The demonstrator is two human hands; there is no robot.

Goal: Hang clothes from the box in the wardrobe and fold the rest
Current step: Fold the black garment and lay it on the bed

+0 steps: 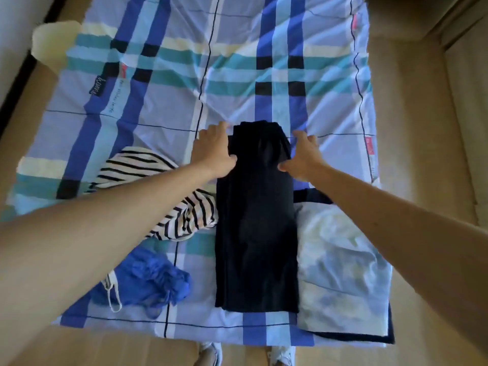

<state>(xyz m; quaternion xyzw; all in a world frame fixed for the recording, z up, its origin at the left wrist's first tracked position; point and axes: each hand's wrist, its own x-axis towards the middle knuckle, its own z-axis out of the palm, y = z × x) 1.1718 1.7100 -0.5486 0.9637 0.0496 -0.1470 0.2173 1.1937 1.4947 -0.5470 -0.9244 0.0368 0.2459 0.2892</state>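
Observation:
A dark navy garment (pixel 256 233) lies folded into a long narrow strip on the plaid blanket (pixel 158 107), running away from me. My left hand (pixel 214 151) holds its far left edge, thumb on top of the cloth and fingers reaching past the edge. My right hand (pixel 303 157) holds the far right edge the same way, thumb on the cloth. A black-and-white striped garment (pixel 163 196) lies crumpled to the left, partly under my left forearm. A blue garment (pixel 148 278) with a white cord lies bunched at the near left.
A pale tie-dye cloth (pixel 340 265) lies flat to the right of the navy strip. The blanket is spread on a beige floor (pixel 412 128). My white shoes (pixel 282 355) show at its near edge. A pale object (pixel 52 40) sits at the far left corner.

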